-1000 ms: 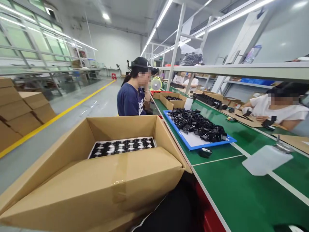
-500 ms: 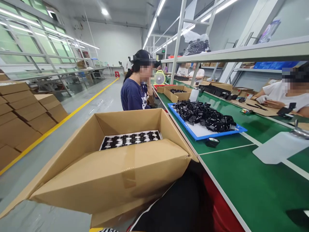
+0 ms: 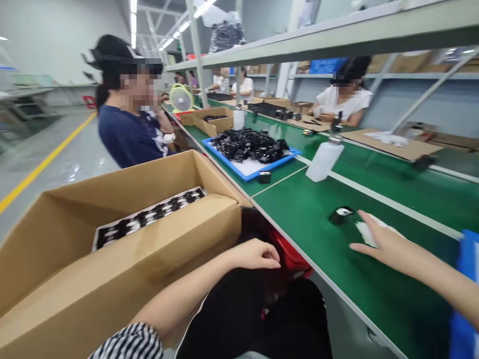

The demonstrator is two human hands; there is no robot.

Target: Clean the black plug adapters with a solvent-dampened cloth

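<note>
My left hand (image 3: 258, 254) is over my lap beside the carton, its fingers curled in with nothing visible in them. Over the green table (image 3: 292, 204), my right hand (image 3: 377, 239) reaches in from the right, thumb and forefinger spread. A crumpled white cloth (image 3: 364, 233) shows between them and behind the hand, apparently held by the other fingers, which are hidden. Just left of the fingertips sits a small black part with a white face (image 3: 341, 215). Another black part (image 3: 265, 177) lies near a blue-rimmed tray (image 3: 249, 176) heaped with black parts (image 3: 250, 144).
An open carton (image 3: 123, 249) with rows of black and white parts (image 3: 149, 217) stands at the left. A white bottle (image 3: 325, 159) is on the table. A seated person (image 3: 127, 129) is beyond the carton, another (image 3: 342, 102) across the table. A blue edge (image 3: 464, 299) shows at right.
The view has swung right and down toward the table. Both of my hands have come into view, along with the black part near my right hand and the white cloth.
</note>
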